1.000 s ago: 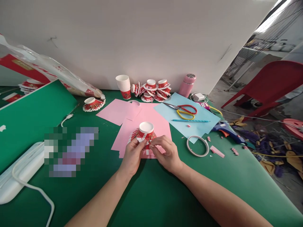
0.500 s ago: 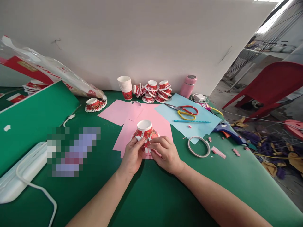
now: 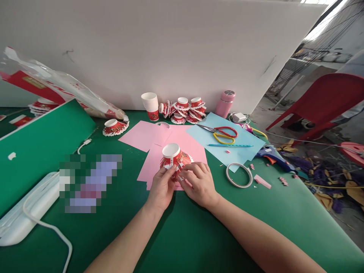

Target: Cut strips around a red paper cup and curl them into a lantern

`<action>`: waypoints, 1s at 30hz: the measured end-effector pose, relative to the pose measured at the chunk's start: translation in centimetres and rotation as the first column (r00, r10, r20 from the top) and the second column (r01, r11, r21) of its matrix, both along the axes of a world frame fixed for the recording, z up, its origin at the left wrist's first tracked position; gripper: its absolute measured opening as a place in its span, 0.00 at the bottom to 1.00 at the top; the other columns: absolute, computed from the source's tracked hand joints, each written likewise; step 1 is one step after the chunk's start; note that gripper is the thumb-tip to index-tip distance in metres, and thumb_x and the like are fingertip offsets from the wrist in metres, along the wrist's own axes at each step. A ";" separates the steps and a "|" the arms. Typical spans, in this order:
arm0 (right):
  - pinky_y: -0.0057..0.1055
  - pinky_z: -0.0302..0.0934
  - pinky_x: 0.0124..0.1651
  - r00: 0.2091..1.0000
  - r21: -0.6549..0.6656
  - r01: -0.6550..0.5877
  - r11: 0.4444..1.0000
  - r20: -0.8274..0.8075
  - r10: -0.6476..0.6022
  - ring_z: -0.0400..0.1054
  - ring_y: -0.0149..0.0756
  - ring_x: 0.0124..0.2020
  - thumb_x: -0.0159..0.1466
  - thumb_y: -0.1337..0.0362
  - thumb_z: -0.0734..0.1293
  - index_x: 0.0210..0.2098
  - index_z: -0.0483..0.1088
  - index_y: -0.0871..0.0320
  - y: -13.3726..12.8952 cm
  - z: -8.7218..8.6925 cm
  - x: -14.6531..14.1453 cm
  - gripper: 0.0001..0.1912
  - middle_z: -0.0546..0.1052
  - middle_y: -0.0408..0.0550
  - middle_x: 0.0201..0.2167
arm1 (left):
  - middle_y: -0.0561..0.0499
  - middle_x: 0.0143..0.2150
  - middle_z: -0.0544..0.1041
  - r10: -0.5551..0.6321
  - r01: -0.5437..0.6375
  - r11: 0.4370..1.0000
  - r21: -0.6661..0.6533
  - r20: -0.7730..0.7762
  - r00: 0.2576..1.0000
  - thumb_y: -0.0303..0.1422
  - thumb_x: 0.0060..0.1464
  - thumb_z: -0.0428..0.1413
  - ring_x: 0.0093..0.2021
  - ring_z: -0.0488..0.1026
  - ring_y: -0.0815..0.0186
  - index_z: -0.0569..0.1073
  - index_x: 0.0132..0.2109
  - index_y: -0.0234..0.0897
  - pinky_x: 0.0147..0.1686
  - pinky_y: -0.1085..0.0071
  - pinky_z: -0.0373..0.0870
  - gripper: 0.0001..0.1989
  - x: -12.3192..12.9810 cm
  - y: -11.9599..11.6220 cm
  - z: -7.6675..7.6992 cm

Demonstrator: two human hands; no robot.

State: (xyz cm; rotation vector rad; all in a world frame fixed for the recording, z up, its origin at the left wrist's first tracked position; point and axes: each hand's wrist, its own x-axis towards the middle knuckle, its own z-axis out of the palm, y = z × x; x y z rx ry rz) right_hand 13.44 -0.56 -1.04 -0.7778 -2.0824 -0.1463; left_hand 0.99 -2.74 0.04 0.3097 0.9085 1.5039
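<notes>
A red paper cup, its side cut into strips that flare outward, is held over pink sheets of paper. Its round white end faces up, tilted slightly to the left. My left hand grips the near left side, thumb pressed on the strips. From the right, my right hand pinches strips at the near edge with curled fingers. The fingertips hide part of the strips. Behind, against the wall, several similar cut cups are piled beside a stack of uncut paper cups.
Scissors and a blue pencil lie on blue paper. Nearby are a tape roll, a glue gun and a pink flask. At left are a cut cup, a green board and a white power strip.
The cup has tilted to the left, and its near strips have moved in under my fingers. Both hands stay on it in nearly the same place.
</notes>
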 end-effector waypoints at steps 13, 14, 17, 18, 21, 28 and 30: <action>0.29 0.59 0.32 0.993 -0.001 -0.078 0.997 -0.085 0.077 0.68 0.32 0.31 0.63 0.68 0.63 0.34 0.71 0.58 0.6 -0.4 0.6 0.04 0.76 0.48 0.31 | 0.47 0.31 0.77 -0.140 0.145 0.984 0.100 -0.048 0.989 0.44 0.49 0.56 0.31 0.72 0.66 0.76 0.36 0.33 0.31 0.72 0.66 0.16 0.7 -0.5 0.0; 0.29 0.59 0.32 0.993 0.002 -0.084 0.996 -0.080 0.084 0.68 0.32 0.31 0.62 0.68 0.63 0.34 0.71 0.58 0.5 -0.4 0.6 0.04 0.77 0.48 0.31 | 0.48 0.31 0.77 -0.132 0.139 0.986 0.092 -0.078 0.988 0.42 0.49 0.57 0.32 0.72 0.66 0.76 0.36 0.34 0.32 0.72 0.66 0.14 0.8 -0.6 -0.1; 0.29 0.59 0.33 0.993 0.017 -0.105 0.994 -0.060 0.106 0.68 0.32 0.32 0.62 0.68 0.64 0.35 0.71 0.57 0.4 -0.4 0.6 0.04 0.77 0.47 0.32 | 0.50 0.30 0.77 -0.078 0.086 0.994 0.063 -0.127 0.989 0.37 0.46 0.61 0.32 0.73 0.66 0.76 0.32 0.34 0.34 0.72 0.67 0.09 0.7 -0.5 -0.4; 0.29 0.59 0.34 0.992 0.024 -0.112 0.993 -0.052 0.113 0.68 0.32 0.33 0.62 0.68 0.64 0.35 0.71 0.56 0.3 -0.3 0.6 0.04 0.78 0.46 0.33 | 0.50 0.29 0.77 -0.065 0.074 0.995 0.060 -0.132 0.989 0.36 0.46 0.61 0.32 0.73 0.66 0.76 0.31 0.34 0.34 0.72 0.67 0.09 0.6 -0.5 -0.4; 0.29 0.59 0.35 0.992 0.042 -0.120 0.992 -0.037 0.122 0.68 0.31 0.33 0.62 0.68 0.65 0.35 0.71 0.56 0.2 -0.2 0.7 0.04 0.78 0.45 0.33 | 0.51 0.27 0.76 -0.071 0.079 0.995 0.057 -0.131 0.989 0.36 0.47 0.60 0.29 0.71 0.67 0.76 0.32 0.34 0.31 0.72 0.67 0.09 0.5 -0.4 -0.4; 0.29 0.57 0.34 0.995 0.041 -0.095 0.995 -0.031 0.097 0.67 0.31 0.31 0.62 0.68 0.64 0.34 0.71 0.57 0.3 0.3 0.7 0.03 0.78 0.45 0.30 | 0.54 0.23 0.72 -0.050 0.055 0.998 0.034 -0.142 0.989 0.37 0.44 0.60 0.25 0.68 0.70 0.75 0.29 0.34 0.26 0.74 0.65 0.09 0.7 -0.6 -0.2; 0.29 0.57 0.34 0.995 0.041 -0.095 0.995 -0.028 0.096 0.67 0.31 0.31 0.62 0.68 0.64 0.34 0.71 0.57 0.2 0.3 0.7 0.03 0.78 0.44 0.30 | 0.53 0.24 0.73 -0.031 0.038 0.998 0.043 -0.156 0.987 0.36 0.42 0.62 0.26 0.69 0.70 0.74 0.27 0.34 0.27 0.74 0.66 0.09 0.8 -0.6 -0.2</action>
